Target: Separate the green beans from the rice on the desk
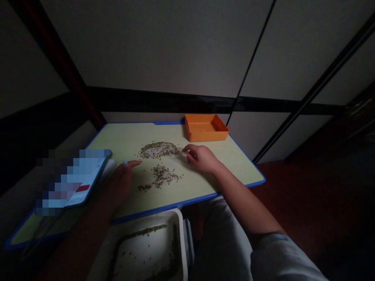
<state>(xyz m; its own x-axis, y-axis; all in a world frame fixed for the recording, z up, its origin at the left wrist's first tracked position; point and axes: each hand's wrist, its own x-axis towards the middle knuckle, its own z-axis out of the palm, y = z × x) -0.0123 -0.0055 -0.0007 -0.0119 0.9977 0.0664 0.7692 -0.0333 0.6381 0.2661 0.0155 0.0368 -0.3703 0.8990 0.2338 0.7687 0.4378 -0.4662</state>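
Small green-brown grains mixed with whitish bits lie on a pale table (pixel 117 136) in two heaps. The far heap (pixel 158 150) is the larger, and the near heap (pixel 164 175) spreads in a thin trail to the left. My right hand (pixel 199 157) is at the right end of the far heap, its thumb and forefinger curled close together; whatever is between them is too small to make out. To the left of both heaps, my left hand (pixel 125 173) hovers or rests with a finger stretched towards them, holding nothing that I can see.
An orange open box (pixel 206 136) stands at the table's far right corner. At the left, a screen device (pixel 84 183) leans, partly blurred out. Below the table's blue front edge sits a white tub (pixel 180 234) with green grains along its inner sides. Panelled doors rise behind.
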